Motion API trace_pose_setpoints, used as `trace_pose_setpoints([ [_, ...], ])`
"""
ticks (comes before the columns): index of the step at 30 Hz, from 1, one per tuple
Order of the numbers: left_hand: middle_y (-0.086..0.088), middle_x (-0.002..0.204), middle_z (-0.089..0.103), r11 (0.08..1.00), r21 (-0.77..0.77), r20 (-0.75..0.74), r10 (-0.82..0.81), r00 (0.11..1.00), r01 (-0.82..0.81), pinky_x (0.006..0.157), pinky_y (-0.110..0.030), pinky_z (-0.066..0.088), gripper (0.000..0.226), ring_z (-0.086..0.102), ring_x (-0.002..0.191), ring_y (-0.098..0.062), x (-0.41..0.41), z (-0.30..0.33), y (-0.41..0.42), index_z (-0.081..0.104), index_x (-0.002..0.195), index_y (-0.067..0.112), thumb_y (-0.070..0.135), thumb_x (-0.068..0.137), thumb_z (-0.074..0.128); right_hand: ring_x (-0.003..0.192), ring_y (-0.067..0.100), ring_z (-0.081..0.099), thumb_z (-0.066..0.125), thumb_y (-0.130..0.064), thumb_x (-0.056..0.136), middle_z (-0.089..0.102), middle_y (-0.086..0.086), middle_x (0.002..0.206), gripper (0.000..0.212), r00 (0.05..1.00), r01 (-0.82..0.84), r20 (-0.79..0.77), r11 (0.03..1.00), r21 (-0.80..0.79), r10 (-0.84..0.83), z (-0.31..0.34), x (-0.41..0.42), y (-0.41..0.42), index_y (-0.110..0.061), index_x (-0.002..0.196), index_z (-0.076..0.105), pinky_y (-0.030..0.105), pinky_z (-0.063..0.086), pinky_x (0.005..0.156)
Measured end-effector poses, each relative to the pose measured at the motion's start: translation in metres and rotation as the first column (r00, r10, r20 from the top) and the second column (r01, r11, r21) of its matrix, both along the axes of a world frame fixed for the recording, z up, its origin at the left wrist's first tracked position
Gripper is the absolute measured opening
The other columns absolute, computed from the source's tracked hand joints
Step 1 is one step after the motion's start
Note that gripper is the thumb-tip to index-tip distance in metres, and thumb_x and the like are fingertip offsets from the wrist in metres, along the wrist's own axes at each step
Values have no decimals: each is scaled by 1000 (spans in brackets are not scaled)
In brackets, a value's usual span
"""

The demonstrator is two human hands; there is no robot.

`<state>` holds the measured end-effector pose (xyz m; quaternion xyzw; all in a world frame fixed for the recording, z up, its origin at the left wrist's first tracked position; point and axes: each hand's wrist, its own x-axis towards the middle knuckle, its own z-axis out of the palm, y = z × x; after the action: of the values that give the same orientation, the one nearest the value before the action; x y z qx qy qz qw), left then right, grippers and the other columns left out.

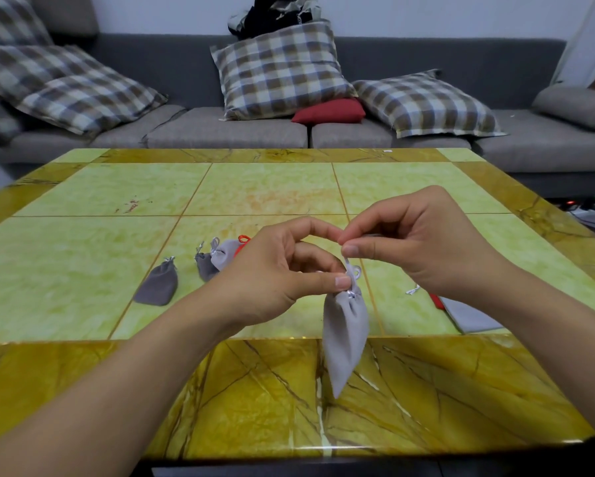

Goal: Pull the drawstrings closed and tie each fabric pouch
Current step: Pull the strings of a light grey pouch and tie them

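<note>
Overhead, both hands (275, 270) (423, 242) pinch grey pouch (346, 325) drawstrings (seemingly unlabelled).

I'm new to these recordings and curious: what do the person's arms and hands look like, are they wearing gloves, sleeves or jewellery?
Both are bare. The left hand and right hand wear no gloves, and no rings show on the visible fingers. The forearms are uncovered as far as the picture's edges, so no sleeves appear. No watch, bracelet or strap shows at either wrist. The fingernails that show are short and unpainted. No cables or markings are visible.

Bright, even indoor light, soft shadows, wide-angle bowing at edges.
</note>
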<state>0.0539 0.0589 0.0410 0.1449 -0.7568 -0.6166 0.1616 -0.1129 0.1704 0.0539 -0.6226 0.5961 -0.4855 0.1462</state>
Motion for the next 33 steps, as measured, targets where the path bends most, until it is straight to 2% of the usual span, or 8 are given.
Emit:
trace_pose_setpoints([
  [6,-10,81,75,1000,-2,-19,1,1000,-2,90,-48,52,45,66,82,-25,0,-2,1,63,114,18,6,74,80,73,18,72,80,-3,74,76,5,74,9,998,-45,47,998,52,43,-2,5,-1,-3,83,78,30,60,73],
  [9,-6,79,75,1000,1,-64,27,998,-27,82,-35,54,49,68,81,-21,-1,-2,1,60,118,18,2,76,79,61,15,67,80,-11,71,73,8,68,11,983,-34,185,995,90,17,-3,5,-2,-4,78,77,22,54,60],
  [11,-4,78,75,998,-4,-106,59,993,-60,74,-27,56,46,69,78,-16,-2,-2,2,61,117,16,1,76,77,50,12,48,79,-17,69,66,9,61,12,959,-41,284,990,133,2,-4,6,-2,-8,75,77,19,39,48],
  [14,-1,76,74,992,42,-172,125,977,-119,52,-7,44,40,65,66,-5,-3,-2,4,63,115,11,-2,79,73,52,13,38,77,-19,69,62,11,63,10,898,-68,439,983,171,-14,-6,5,-4,-11,75,78,21,31,47],
  [17,-6,81,75,981,91,-221,185,958,-169,56,-8,48,33,71,74,-9,-2,-3,1,66,114,7,-2,83,69,55,12,42,73,-13,73,64,7,66,14,841,-89,540,977,193,-30,-8,6,-5,-5,84,77,19,35,48],
  [21,2,87,78,968,-11,-242,242,940,-252,78,-18,56,15,74,86,-11,-4,-7,-2,75,94,11,4,82,72,57,14,41,74,-11,74,62,18,74,19,841,-27,534,979,203,-87,-11,9,-7,2,87,75,20,35,47],
  [25,6,83,77,946,-111,-250,271,930,-305,66,-12,51,10,72,77,-4,-5,-8,-3,75,89,14,5,83,73,61,15,42,71,-6,83,64,18,79,9,859,0,500,976,216,-110,-12,12,-8,1,88,75,19,35,50],
  [33,7,76,74,819,-318,-311,386,869,-478,50,-7,42,7,60,55,6,-4,-11,4,78,93,14,17,87,74,65,4,55,78,-22,72,73,7,89,32,826,-46,553,966,254,-106,-12,18,-6,-1,95,76,17,37,55],
])
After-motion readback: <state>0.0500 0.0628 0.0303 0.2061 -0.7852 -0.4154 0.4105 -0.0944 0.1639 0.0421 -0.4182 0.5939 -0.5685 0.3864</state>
